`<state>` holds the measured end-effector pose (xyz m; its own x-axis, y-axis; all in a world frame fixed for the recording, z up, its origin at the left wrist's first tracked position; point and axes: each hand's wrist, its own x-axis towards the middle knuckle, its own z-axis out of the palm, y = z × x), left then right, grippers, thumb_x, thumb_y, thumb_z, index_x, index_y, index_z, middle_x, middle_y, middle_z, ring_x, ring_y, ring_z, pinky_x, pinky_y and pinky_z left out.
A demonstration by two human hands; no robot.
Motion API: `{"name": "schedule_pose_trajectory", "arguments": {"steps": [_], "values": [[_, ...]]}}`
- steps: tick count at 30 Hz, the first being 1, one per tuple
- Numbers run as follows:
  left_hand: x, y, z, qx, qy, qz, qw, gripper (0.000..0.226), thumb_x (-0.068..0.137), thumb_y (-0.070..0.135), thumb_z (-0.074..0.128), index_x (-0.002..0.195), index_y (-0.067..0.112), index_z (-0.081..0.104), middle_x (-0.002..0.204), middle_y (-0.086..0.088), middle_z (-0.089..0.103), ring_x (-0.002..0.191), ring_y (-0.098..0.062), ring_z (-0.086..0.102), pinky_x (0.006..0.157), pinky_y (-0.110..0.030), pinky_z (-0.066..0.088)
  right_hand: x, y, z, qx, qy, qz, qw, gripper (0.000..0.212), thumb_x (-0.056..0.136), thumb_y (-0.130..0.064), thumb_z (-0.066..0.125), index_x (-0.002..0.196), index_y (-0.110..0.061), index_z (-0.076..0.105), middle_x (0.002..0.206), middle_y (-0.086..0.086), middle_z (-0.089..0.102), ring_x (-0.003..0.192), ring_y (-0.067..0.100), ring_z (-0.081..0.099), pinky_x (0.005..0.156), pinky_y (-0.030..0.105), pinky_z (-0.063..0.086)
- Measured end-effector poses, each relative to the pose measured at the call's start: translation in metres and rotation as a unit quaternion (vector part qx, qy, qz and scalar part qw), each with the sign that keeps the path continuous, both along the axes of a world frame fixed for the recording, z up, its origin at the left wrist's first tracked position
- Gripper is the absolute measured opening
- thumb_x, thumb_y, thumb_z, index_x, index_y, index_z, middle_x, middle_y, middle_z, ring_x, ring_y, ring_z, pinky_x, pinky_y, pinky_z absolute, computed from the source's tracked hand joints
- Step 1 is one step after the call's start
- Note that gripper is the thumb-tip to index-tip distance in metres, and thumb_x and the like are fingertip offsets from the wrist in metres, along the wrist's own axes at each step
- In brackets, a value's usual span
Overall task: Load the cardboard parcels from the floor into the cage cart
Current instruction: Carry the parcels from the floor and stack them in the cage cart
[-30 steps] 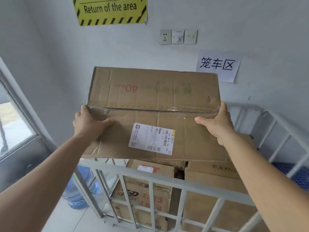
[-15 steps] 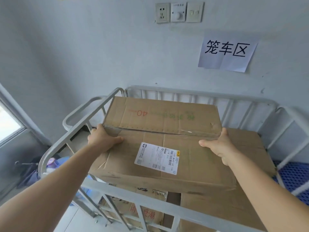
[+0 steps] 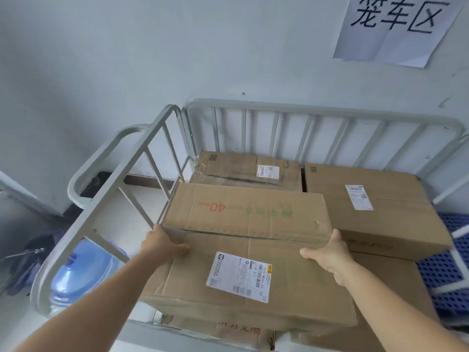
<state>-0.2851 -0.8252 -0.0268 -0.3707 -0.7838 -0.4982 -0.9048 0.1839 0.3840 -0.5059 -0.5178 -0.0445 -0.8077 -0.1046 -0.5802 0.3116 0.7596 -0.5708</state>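
Loading in progress, seen from the head camera. The cage cart (image 3: 322, 110) already contains several cardboard parcels: beyond the hands lies a far parcel (image 3: 243, 171) against the back rail, and beyond and to the right of the right hand a large parcel (image 3: 375, 212) rests on a lower one; further cardboard shows under the held load near the front rail. The parcel in hand (image 3: 243, 250), a long flat carton bearing a white shipping label (image 3: 239, 276) and a red "40" mark, sits between the two hands inside the cart's rails, its long axis running from hand to hand and its near edge toward the person. The left hand (image 3: 162, 243) grips its left end, thumb laid on the top face and fingers wrapped out of sight round the side; the right hand (image 3: 330, 254) grips the right end likewise, thumb on top. Whether the carton already bears fully on the parcels below cannot be told, since the underside is hidden. Judged stage: this parcel is at or very near its resting place, with release not yet made. The floor stock is outside the view, so the number of parcels left cannot be told. To the left of the left hand, outside the cart's side rail, stands a blue water bottle (image 3: 83, 270).
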Motion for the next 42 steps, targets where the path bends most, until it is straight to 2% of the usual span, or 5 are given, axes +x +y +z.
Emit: {"name": "schedule_pose_trajectory", "arguments": {"steps": [7,16,30,36,42], "values": [[-0.002,-0.045,-0.068,0.037,-0.027,-0.021,0.999,0.099,0.068,0.028,0.086,0.145,0.009,0.026,0.126,-0.013,0.053,0.095,-0.021,0.047,0.072,-0.028,0.038,0.015,-0.034,-0.073,0.028,-0.063,-0.021,0.997,0.110,0.071,-0.019,0.085,0.154,-0.018,0.012,0.151,0.011,0.034,0.133,0.032,0.041,0.103,0.043,0.039],[0.004,-0.080,-0.132,0.051,-0.055,-0.015,0.997,0.096,0.063,0.030,0.087,0.138,0.010,0.031,0.127,-0.010,0.053,0.115,-0.030,0.053,0.090,-0.042,0.047,0.021,-0.071,-0.142,0.052,-0.093,-0.023,0.994,0.098,0.070,-0.018,0.085,0.146,-0.024,0.023,0.140,0.007,0.047,0.119,0.030,0.051,0.096,0.044,0.046],[0.010,-0.087,-0.163,0.029,-0.101,-0.037,0.994,0.106,0.071,0.028,0.084,0.148,0.008,0.013,0.141,-0.016,0.037,0.126,-0.036,0.044,0.095,-0.047,0.044,0.027,-0.091,-0.165,0.102,-0.053,0.017,0.993,0.099,0.075,-0.020,0.082,0.149,-0.021,0.018,0.154,0.004,0.031,0.126,0.032,0.047,0.095,0.043,0.043],[0.000,-0.072,-0.149,-0.069,-0.106,-0.182,0.975,0.102,0.080,0.038,0.074,0.152,0.010,0.007,0.156,-0.012,0.015,0.143,-0.033,0.020,0.116,-0.044,0.024,0.033,-0.094,-0.146,0.175,-0.032,0.103,0.979,0.111,0.081,-0.037,0.076,0.157,-0.017,-0.003,0.164,0.001,0.004,0.146,0.030,0.025,0.114,0.046,0.031],[-0.034,-0.036,-0.118,-0.102,-0.077,-0.341,0.931,0.099,0.089,0.043,0.061,0.154,0.019,-0.010,0.162,-0.001,-0.005,0.150,-0.022,-0.003,0.120,-0.039,0.006,0.045,-0.089,-0.102,0.222,0.048,0.208,0.951,0.108,0.085,-0.049,0.069,0.157,-0.018,-0.005,0.165,-0.001,-0.004,0.151,0.021,0.003,0.119,0.040,0.015]]}}
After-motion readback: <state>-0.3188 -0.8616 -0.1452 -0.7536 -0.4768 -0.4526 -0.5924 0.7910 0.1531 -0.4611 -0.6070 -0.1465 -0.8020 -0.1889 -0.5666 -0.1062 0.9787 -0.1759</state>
